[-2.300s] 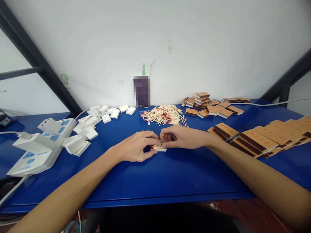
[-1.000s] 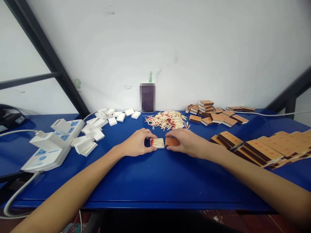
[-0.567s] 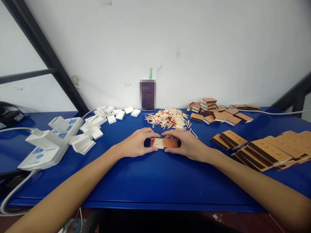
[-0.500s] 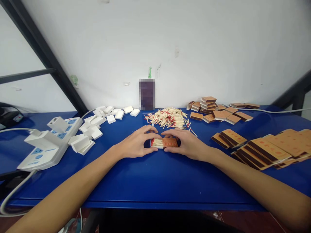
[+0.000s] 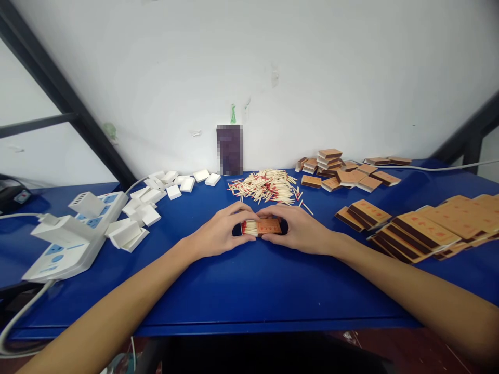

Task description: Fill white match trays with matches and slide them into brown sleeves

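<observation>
Between my hands is a matchbox, low over the blue table. Its white tray of red-tipped matches (image 5: 250, 227) sits partly inside the orange-brown sleeve (image 5: 268, 226). My left hand (image 5: 228, 228) is closed on the tray's left end, thumb at the near side and fingers at the far side. My right hand (image 5: 296, 228) grips the sleeve the same way, from the right. The fingers hide the box's far edge. Just beyond the hands lies a heap of loose matches (image 5: 268, 186), a few of them strayed toward my right hand.
White empty trays (image 5: 146, 214) lie scattered at left, beside a white power strip (image 5: 83, 234) with plugs and cables. Brown matchbox sleeves (image 5: 351, 178) are piled at back right, and flattened-looking stacks of sleeves (image 5: 424, 227) lie at right. A dark blurred panel (image 5: 230, 149) stands against the wall.
The tray has slid further into the sleeve, so fewer matches show, and my hands have come slightly closer together. The whole view has shifted and tilted a little.
</observation>
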Demonstrator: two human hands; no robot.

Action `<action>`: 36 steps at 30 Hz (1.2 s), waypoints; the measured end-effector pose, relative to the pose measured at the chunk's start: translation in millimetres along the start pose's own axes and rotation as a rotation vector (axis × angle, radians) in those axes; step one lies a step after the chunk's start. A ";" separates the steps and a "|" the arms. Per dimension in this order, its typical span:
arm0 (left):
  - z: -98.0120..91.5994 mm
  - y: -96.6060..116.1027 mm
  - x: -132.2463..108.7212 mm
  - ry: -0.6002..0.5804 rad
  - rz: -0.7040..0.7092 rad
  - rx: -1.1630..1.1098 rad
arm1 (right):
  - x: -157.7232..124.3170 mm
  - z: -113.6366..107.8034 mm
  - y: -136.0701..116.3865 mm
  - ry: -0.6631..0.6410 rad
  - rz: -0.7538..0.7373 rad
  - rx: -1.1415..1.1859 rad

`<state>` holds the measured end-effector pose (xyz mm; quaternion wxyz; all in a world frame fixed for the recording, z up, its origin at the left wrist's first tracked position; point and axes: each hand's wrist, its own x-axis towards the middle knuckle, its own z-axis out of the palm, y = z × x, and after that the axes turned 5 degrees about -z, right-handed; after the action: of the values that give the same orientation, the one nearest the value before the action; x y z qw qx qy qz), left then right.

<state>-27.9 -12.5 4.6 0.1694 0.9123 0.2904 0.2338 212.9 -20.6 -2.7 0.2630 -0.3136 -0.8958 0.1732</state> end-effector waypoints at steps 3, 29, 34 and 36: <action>0.6 -0.6 1.7 0.053 -0.116 -0.008 | 0.3 3.2 0.5 0.027 -0.015 -0.020; -2.5 0.6 4.9 -0.041 -0.335 -0.597 | 0.8 7.2 -5.1 0.152 -0.186 -0.010; -4.1 -1.8 4.8 -0.083 -0.338 -0.623 | -1.1 4.5 -6.8 0.113 -0.193 0.012; -4.0 -2.1 4.8 -0.094 -0.338 -0.616 | -1.6 4.8 -8.4 0.083 -0.194 0.014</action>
<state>-27.4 -7.3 8.6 0.4859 0.7672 0.3452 0.2369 207.2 -28.5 -3.1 0.3178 -0.2303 -0.9090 0.1402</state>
